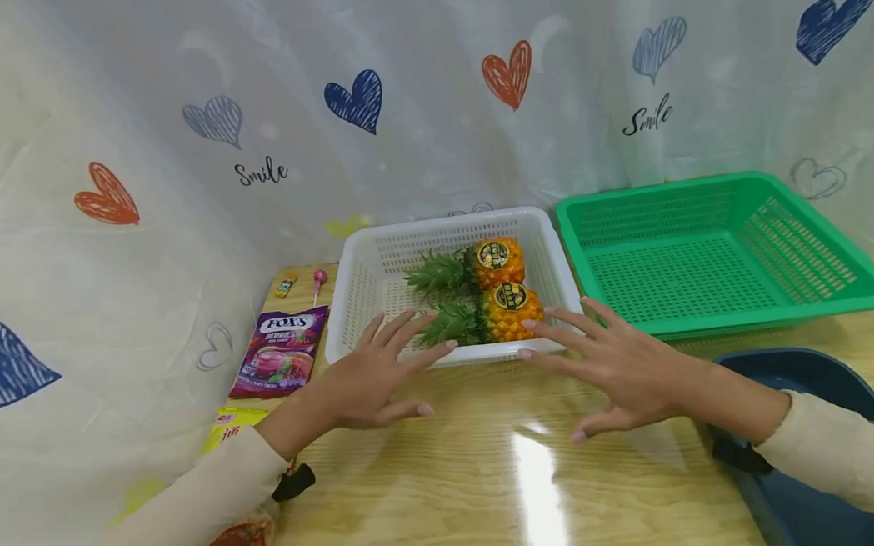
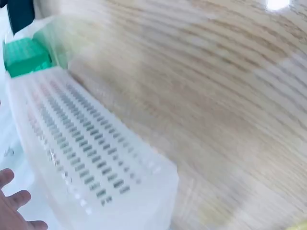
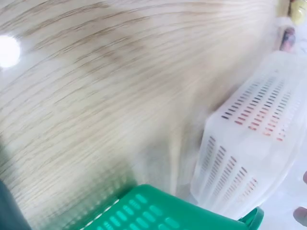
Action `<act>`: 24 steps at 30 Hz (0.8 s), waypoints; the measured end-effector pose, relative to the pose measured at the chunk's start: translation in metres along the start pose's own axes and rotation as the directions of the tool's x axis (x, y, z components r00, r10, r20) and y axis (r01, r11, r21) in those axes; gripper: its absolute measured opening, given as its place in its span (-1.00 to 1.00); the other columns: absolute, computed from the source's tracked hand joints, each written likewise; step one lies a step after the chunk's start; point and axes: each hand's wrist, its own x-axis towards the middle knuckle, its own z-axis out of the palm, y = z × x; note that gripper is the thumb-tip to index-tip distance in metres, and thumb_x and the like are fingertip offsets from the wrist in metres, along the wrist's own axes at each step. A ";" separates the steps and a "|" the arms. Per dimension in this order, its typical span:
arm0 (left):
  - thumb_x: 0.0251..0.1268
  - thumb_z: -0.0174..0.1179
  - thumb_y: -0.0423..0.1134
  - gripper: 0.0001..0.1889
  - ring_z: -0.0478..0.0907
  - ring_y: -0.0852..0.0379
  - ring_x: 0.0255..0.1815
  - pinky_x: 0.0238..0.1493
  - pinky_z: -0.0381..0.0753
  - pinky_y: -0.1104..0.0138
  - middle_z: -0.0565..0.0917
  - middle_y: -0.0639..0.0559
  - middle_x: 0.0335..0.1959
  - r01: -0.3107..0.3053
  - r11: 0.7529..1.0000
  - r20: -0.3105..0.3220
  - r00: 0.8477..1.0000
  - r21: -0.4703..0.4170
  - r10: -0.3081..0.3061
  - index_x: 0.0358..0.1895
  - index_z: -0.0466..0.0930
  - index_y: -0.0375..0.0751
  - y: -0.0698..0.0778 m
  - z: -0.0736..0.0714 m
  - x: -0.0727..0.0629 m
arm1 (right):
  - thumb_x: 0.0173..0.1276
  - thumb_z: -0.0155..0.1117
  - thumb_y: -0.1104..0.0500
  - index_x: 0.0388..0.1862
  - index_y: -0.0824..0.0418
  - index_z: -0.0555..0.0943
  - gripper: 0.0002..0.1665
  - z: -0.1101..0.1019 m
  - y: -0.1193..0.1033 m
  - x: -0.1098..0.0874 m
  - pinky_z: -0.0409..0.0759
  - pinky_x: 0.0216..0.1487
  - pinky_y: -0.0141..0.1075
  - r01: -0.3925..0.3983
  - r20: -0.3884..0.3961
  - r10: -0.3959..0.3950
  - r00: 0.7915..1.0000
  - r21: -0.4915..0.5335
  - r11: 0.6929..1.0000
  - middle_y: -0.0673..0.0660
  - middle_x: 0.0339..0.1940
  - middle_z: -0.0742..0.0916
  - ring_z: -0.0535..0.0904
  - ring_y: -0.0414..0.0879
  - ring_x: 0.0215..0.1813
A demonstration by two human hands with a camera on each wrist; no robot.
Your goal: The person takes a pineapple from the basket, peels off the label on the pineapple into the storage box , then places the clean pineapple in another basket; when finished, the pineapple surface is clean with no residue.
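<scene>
Two pineapples lie side by side in the white basket (image 1: 453, 355), their leafy crowns pointing left. The upper pineapple (image 1: 511, 262) and the lower pineapple (image 1: 502, 323) each carry a round dark label. My left hand (image 1: 375, 373), fingers spread, hovers at the basket's front left edge and holds nothing. My right hand (image 1: 623, 366) is spread too, with its fingertips overlapping the front right rim in the head view. Both wrist views show the outer wall of the white basket (image 2: 81, 148), and a few fingertips (image 3: 301, 215) at the frame edge.
A green basket (image 1: 710, 319) stands right of the white one, with a dark blue bin (image 1: 803, 484) in front of it. On the left are a purple candy bag (image 1: 280, 353), a yellow food packet (image 1: 231, 544), a lollipop (image 1: 320, 278) and a small wrapped sweet (image 1: 284, 288).
</scene>
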 end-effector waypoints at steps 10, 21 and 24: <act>0.45 0.11 0.19 -0.20 0.04 -0.34 0.59 0.40 0.19 -0.35 -0.07 -0.21 0.64 0.247 0.954 -0.105 0.958 -0.169 -0.266 0.63 0.03 0.04 -0.031 -0.006 -0.023 | 0.21 0.21 -0.54 0.60 -0.01 0.24 0.11 -0.010 0.003 0.004 0.30 0.37 0.27 -0.078 -0.004 0.080 0.997 0.123 0.989 0.18 0.54 0.39 0.30 0.20 0.51; 0.32 0.26 0.19 -0.01 -0.20 -0.49 0.59 0.32 0.11 -0.49 -0.37 -0.21 0.65 0.535 0.738 0.034 0.818 -0.411 -0.574 0.65 -0.12 -0.03 -0.057 0.012 -0.041 | 0.24 0.39 -0.32 0.58 0.08 0.26 0.05 -0.026 0.015 0.014 0.44 0.30 0.23 -0.172 0.003 0.179 0.984 0.296 0.939 0.13 0.55 0.39 0.37 0.16 0.47; 0.34 0.24 0.16 0.04 -0.08 -0.50 0.56 0.32 0.14 -0.47 -0.33 -0.29 0.63 0.533 0.679 0.067 0.808 -0.505 -0.585 0.65 -0.25 -0.08 -0.061 0.019 -0.043 | 0.27 0.39 -0.29 0.61 0.03 0.20 0.05 -0.031 0.018 0.016 0.41 0.31 0.28 -0.242 0.064 0.235 0.970 0.355 0.903 0.14 0.56 0.38 0.34 0.20 0.50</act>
